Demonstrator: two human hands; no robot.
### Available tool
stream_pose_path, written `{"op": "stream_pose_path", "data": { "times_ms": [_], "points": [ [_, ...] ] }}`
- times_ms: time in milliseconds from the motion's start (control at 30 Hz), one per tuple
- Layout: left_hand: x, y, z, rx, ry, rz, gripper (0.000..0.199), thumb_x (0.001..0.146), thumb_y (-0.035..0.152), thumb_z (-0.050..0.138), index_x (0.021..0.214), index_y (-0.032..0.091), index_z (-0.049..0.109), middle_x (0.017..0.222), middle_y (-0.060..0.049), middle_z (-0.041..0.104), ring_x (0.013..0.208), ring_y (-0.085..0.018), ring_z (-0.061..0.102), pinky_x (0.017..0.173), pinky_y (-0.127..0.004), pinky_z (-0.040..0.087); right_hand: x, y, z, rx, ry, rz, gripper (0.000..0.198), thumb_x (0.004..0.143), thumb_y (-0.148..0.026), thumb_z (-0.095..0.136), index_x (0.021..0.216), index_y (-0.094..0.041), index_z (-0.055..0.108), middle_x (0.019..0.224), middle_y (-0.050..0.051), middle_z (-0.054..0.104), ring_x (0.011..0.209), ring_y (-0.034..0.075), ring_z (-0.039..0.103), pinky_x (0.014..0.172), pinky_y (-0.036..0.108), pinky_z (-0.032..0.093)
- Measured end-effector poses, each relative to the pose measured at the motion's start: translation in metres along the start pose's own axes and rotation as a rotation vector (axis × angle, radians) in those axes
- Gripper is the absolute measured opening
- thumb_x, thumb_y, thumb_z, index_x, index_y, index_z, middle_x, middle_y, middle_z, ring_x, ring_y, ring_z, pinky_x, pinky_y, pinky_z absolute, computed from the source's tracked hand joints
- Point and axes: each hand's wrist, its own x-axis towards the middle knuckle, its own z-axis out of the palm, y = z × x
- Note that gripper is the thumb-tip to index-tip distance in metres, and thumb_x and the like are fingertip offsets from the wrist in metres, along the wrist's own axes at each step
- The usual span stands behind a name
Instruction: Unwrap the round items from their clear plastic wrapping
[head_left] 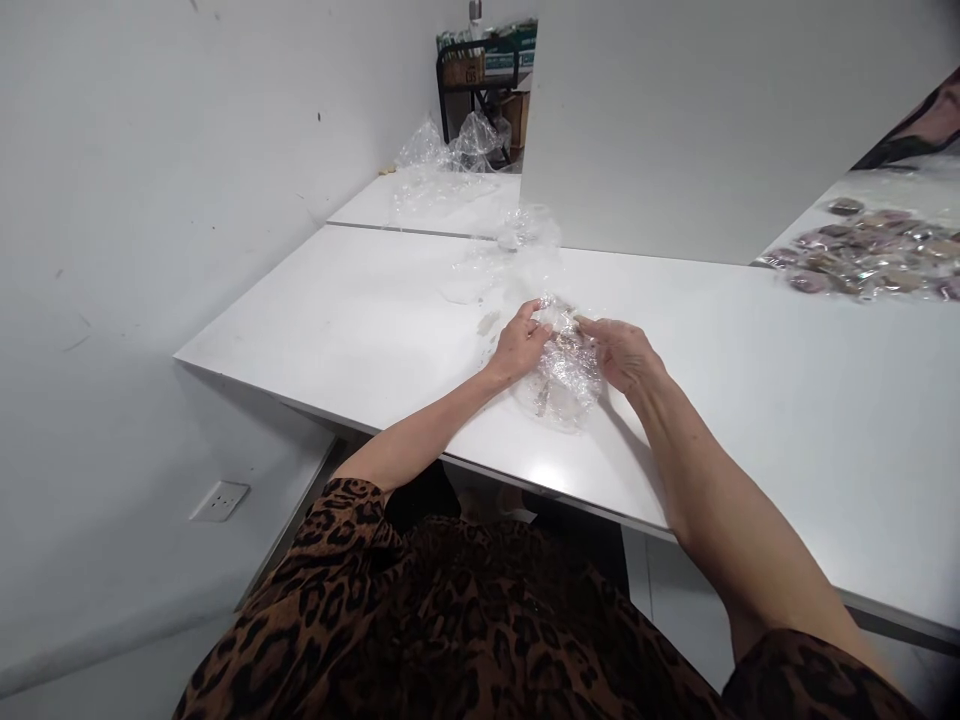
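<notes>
A crumpled clear plastic wrap (574,375) lies on the white table in front of me, with something pale and pinkish showing through it. My left hand (521,342) grips its left side, fingers bent over the film. From the right, my right hand (619,350) pinches the upper edge of the plastic between thumb and fingers. What exactly sits inside is blurred by the shiny film. Just beyond my hands, another loose piece of clear plastic (517,235) rests on the table.
Several wrapped pinkish and brown pieces (877,255) are heaped at the far right. A white upright panel (645,130) stands along the table's back edge. More clear plastic (442,150) is piled at the back, before a black rack (441,95) with boxes. A wall (150,200) bounds the left.
</notes>
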Motion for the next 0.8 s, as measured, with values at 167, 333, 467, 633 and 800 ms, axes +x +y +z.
{"op": "stream_pose_path", "data": {
  "times_ms": [167,333,467,633,800],
  "points": [
    [0.001,0.002,0.002,-0.074,-0.035,-0.085,0.038,0.096,0.018,0.059,0.133,0.023,0.054,0.075,0.004,0.058,0.06,-0.01,0.053,0.07,-0.026,0.047,-0.005,-0.012,0.001,0.059,0.14,-0.044,0.018,0.082,-0.015,0.08,0.071,-0.017,0.065,0.07,0.001,0.068,0.055,0.008,0.059,0.044,0.017,0.047],
    [0.0,0.005,0.006,-0.115,-0.036,-0.215,0.039,0.097,0.028,0.065,0.129,0.02,0.046,0.093,-0.003,0.064,0.07,-0.013,0.064,0.07,-0.028,0.051,-0.016,-0.033,0.004,-0.007,0.058,-0.256,0.033,0.091,-0.043,0.078,0.076,-0.021,0.058,0.08,0.0,0.072,0.062,0.011,0.065,0.045,0.02,0.046],
    [-0.005,0.008,0.007,-0.114,-0.11,-0.065,0.047,0.093,0.059,0.068,0.117,0.021,0.056,0.122,-0.011,0.064,0.098,-0.018,0.065,0.077,-0.027,0.051,-0.033,-0.038,0.012,-0.146,-0.004,-0.351,0.032,0.091,-0.044,0.079,0.079,-0.021,0.059,0.088,0.001,0.074,0.072,0.012,0.07,0.05,0.02,0.046],
    [-0.011,0.012,0.008,-0.226,-0.318,-0.157,0.061,0.084,0.057,0.08,0.125,0.02,0.054,0.122,-0.014,0.067,0.101,-0.02,0.065,0.082,-0.031,0.052,-0.043,-0.026,0.017,-0.252,-0.197,-0.346,0.024,0.089,-0.038,0.081,0.081,-0.022,0.065,0.087,0.0,0.075,0.069,0.01,0.065,0.054,0.021,0.047],
    [-0.008,0.015,0.006,-0.479,-0.361,-0.312,0.035,0.091,0.03,0.077,0.119,0.019,0.059,0.098,-0.006,0.071,0.077,-0.013,0.065,0.08,-0.033,0.055,-0.038,-0.034,0.017,-0.161,-0.041,-0.361,0.03,0.091,-0.039,0.079,0.075,-0.021,0.06,0.082,0.001,0.074,0.062,0.01,0.065,0.051,0.021,0.043]
  ]
}}
